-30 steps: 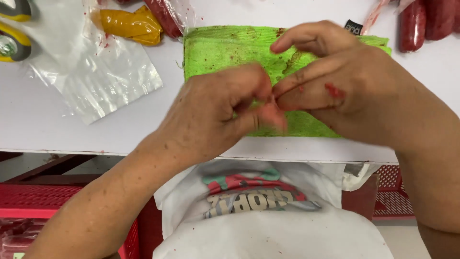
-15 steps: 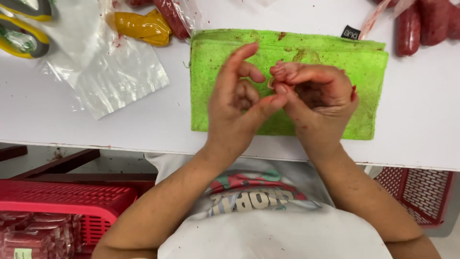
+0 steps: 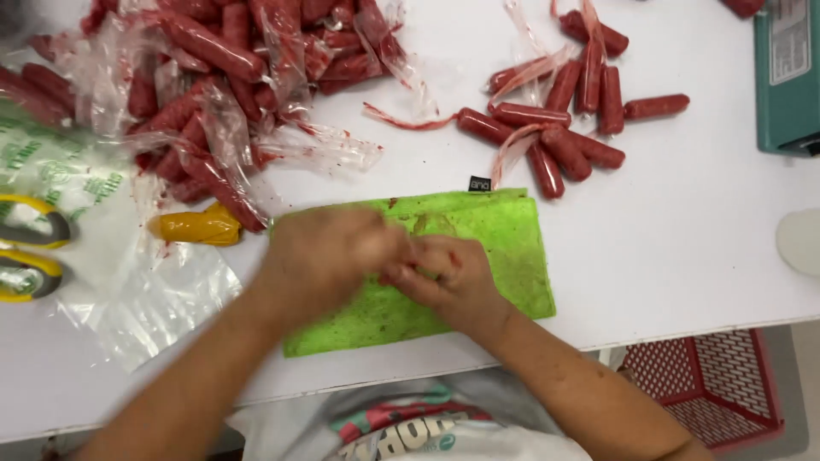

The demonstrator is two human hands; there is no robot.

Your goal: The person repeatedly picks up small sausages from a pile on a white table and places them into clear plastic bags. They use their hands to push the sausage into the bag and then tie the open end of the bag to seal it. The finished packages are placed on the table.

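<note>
Your left hand (image 3: 329, 256) and right hand (image 3: 444, 277) meet at frame centre, both over green cloth (image 3: 512, 248) on white table (image 3: 683, 248). Left hand blurred, fingers curled, touching right; can't tell what, if anything, is pinched. Right hand half-closed, grip unclear too. Red sausages (image 3: 564, 145) upper centre-right, well apart from hands. Sausage pile w/ clear plastic wrap (image 3: 213, 77) upper left. Yellow scissors (image 3: 30, 248) at left edge.
</note>
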